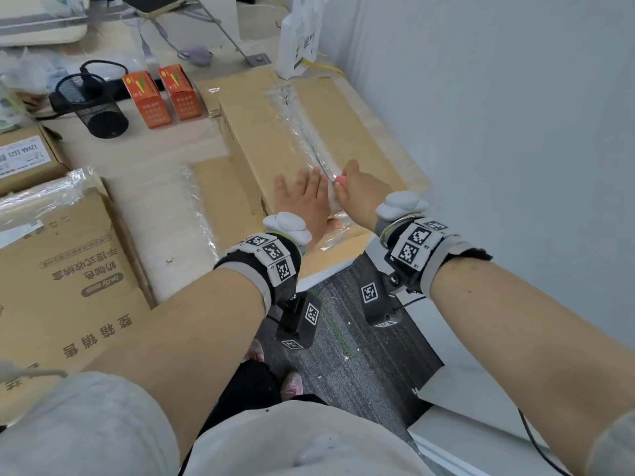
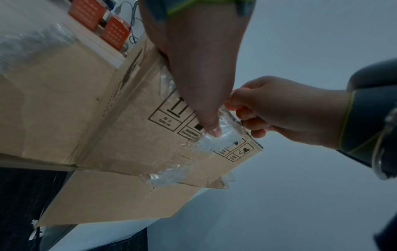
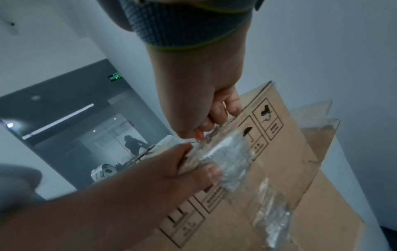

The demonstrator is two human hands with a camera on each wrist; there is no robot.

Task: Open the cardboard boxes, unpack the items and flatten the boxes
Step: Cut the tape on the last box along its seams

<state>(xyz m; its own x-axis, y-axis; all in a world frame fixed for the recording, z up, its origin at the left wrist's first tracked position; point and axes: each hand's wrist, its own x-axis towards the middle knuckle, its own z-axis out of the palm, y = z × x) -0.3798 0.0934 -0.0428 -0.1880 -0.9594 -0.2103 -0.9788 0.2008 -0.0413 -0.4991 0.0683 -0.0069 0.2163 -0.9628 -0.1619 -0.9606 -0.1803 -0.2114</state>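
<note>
Head view showing left hand (image 1: 302, 197) pressing flat with fingers spread on the cardboard box (image 1: 275, 132) at frame center, right hand (image 1: 360, 192) curling its fingers around a small pink-tipped tool on the clear tape (image 1: 299, 128) seam, two orange cartons (image 1: 161, 96) sitting upper left.

The head view was evenly and brightly lit with soft, faint shadows, its straight edges bowing toward the corners, and glare streaked the clear glossy packing tape (image 1: 302, 132) just beyond the fingertips. Both wrist views were dimmer and bluish, the skin underexposed. Behind the left hand (image 3: 150, 180) in the right wrist view, the distant room lay hazy and unfocused.
</note>
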